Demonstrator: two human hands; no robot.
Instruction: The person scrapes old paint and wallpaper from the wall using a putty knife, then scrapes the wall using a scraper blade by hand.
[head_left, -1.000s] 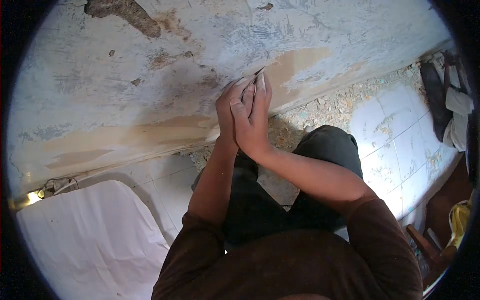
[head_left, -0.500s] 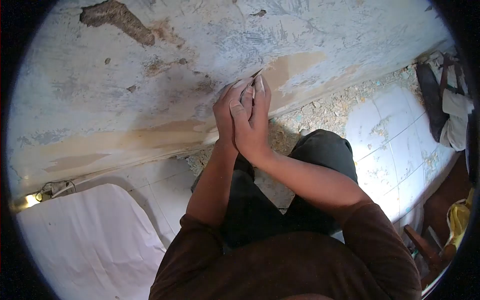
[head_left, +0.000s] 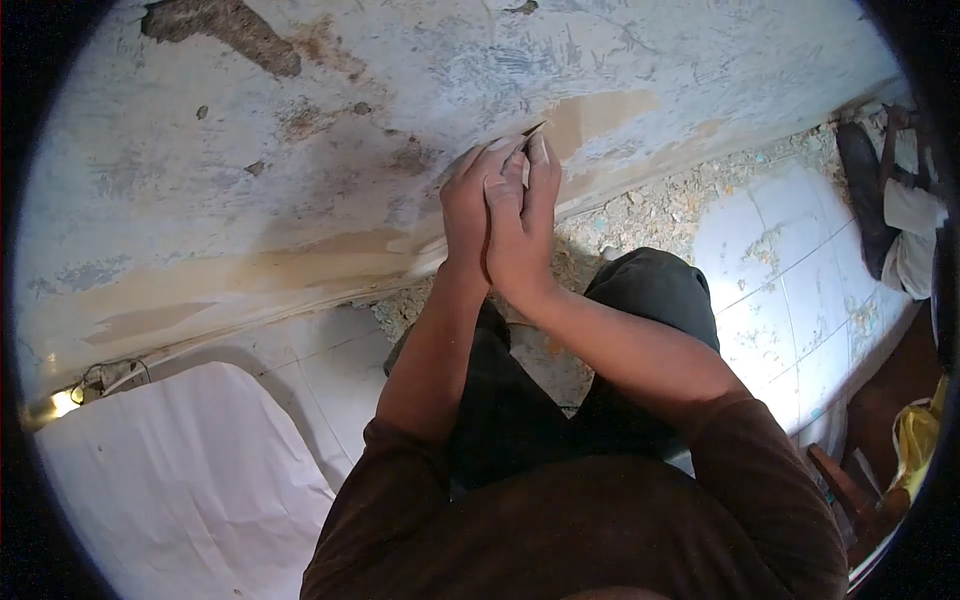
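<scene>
Both of my hands are pressed together against the lower part of the peeling wall point(head_left: 330, 160). My left hand point(head_left: 468, 210) is closed on the left side of the grip, and my right hand point(head_left: 524, 225) lies closed against it, fingers pointing up toward the wall. Past the fingertips pokes a thin, dark-edged blade, apparently a scraper point(head_left: 537, 129), touching the wall surface. Its handle is hidden by my hands. Pale dust coats my fingers. Just right of the blade is a bare tan patch point(head_left: 605, 115) where the coating is off.
Paint chips and rubble point(head_left: 650, 215) lie along the wall's foot. White floor tiles point(head_left: 775, 290) extend to the right. A white sheet point(head_left: 180, 480) lies at lower left beside a small lit lamp point(head_left: 65, 402). Dark and white cloth point(head_left: 905, 215) and a yellow bag point(head_left: 915, 440) sit at right.
My two hands and the blade have shifted slightly right and up along the wall, still together. The view has tilted a little.
</scene>
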